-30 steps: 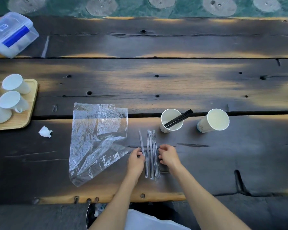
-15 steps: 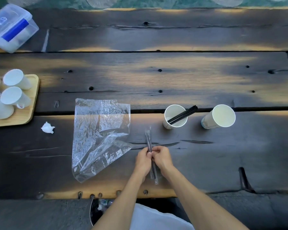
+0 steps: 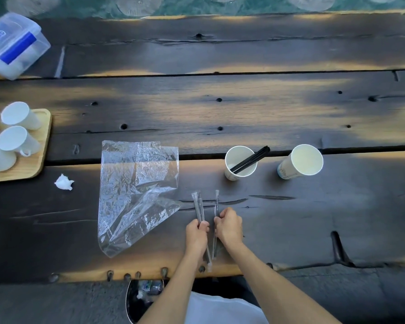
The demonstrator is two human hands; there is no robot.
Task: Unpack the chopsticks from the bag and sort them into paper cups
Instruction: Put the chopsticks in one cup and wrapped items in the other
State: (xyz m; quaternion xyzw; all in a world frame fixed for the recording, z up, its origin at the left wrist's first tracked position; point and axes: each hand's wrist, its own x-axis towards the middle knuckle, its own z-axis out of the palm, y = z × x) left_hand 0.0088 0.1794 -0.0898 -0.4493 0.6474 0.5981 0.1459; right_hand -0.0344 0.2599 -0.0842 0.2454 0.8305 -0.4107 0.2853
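Note:
My left hand grips a few chopsticks in clear sleeves, their tops fanning up and to the left. My right hand holds one more sleeved chopstick pair upright, a little apart from the others. The empty clear plastic bag lies crumpled to the left of my hands. Beyond my hands stand two white paper cups: the nearer cup holds black chopsticks leaning to the right, and the right cup is empty.
A wooden tray with white mugs sits at the left edge. A crumpled white tissue lies near it. A clear lidded box with a blue latch stands at the far left corner. The table's front edge runs just below my hands.
The sleeved chopsticks were gathered off the table into one bundle between both hands. Now the hands have parted, the right one taking a single pair away from the rest.

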